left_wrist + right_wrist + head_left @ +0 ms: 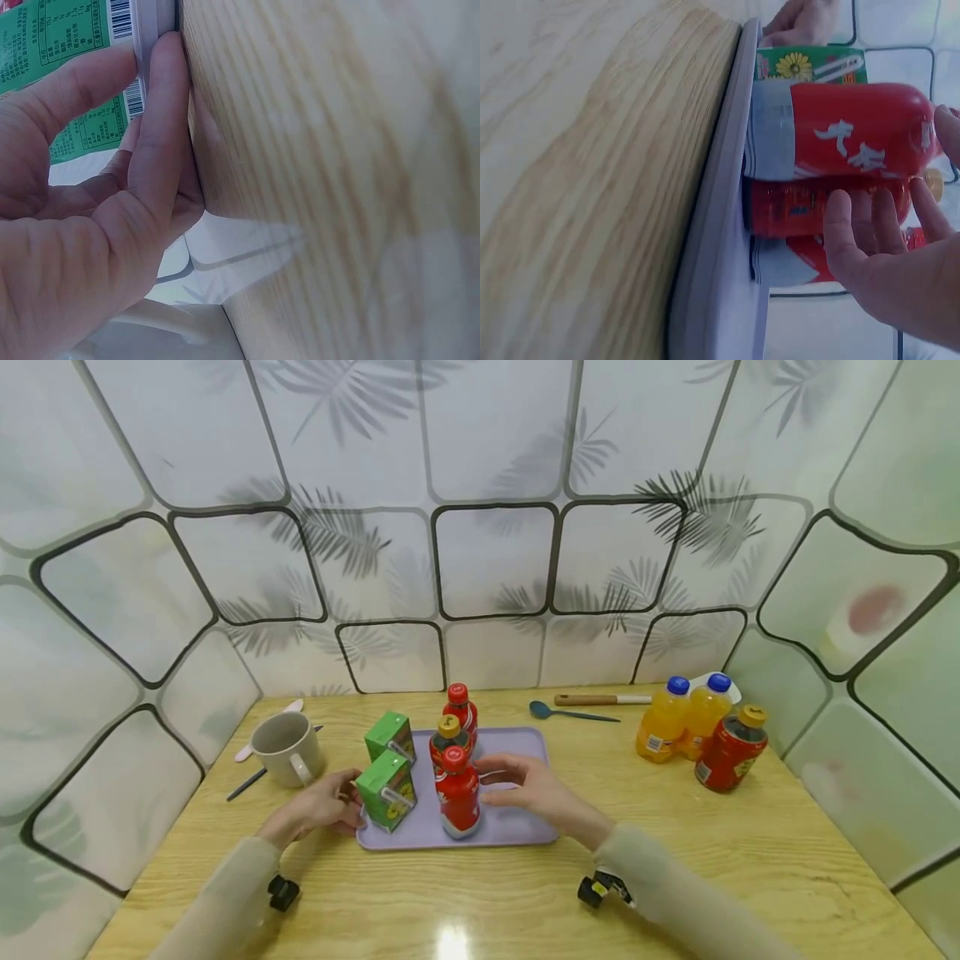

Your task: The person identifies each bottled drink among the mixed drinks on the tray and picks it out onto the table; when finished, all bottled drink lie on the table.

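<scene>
A lilac tray (517,827) lies on the wooden table. My left hand (322,806) is at its left edge, and in the left wrist view the thumb and index finger pinch the tray's rim (154,34). Beside that hand, two green juice boxes (386,797) with straws stand on the tray. Right of them, three bottles stand in a row from front to back: a red bottle (459,802), a dark bottle with a gold cap (448,739) and another red bottle (461,710). My right hand (536,789) is beside the bottles, its fingers spread and slightly bent, gripping nothing.
At the left stands a grey mug (281,747), with a dark blue utensil (247,783) and a pink spoon (243,753) near it. Two orange drink bottles (663,727) and a gold-capped bottle (727,756) stand at the right. A blue spoon (577,714) and a wooden-handled utensil (592,700) lie behind.
</scene>
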{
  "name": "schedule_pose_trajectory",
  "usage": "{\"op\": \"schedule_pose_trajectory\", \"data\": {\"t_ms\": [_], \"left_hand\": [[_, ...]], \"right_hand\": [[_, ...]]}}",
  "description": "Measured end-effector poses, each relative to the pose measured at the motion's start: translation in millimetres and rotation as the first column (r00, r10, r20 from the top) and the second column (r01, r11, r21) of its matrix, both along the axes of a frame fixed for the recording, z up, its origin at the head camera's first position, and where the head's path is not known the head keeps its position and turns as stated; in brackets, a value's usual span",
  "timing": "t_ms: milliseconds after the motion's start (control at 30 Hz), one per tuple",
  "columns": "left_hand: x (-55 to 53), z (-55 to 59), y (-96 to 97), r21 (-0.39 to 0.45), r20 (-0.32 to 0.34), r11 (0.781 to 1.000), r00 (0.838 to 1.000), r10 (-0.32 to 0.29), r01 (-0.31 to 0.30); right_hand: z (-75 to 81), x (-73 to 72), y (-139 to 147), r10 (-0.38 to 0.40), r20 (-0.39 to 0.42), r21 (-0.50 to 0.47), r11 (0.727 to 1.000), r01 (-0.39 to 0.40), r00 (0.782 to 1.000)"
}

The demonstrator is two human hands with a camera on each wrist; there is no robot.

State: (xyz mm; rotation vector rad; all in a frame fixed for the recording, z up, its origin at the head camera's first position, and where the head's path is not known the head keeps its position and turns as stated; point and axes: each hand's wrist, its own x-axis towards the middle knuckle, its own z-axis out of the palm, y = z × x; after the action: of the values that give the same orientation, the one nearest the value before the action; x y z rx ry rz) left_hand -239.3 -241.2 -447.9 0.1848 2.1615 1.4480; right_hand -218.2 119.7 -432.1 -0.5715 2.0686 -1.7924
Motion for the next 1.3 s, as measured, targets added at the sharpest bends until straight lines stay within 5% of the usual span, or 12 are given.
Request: {"op": "schedule_pose_trajectory", "data": {"t_ms": [600,1300], "left_hand": [[-0.5,-0.3,0.6,0.007,0.003,1.000,1.000,-0.001,0.001],[2.0,-0.4,2.7,0.005,0.002,1.000,1.000,0.011,-0.011]], "right_hand": [[2.0,9.5,-38,-0.136,0.040,-0.018,0.990,0.136,0.990],[-1.0,19.6,-47,-0.260,-0.082,0.025,0.964,0.263,0.962]]}}
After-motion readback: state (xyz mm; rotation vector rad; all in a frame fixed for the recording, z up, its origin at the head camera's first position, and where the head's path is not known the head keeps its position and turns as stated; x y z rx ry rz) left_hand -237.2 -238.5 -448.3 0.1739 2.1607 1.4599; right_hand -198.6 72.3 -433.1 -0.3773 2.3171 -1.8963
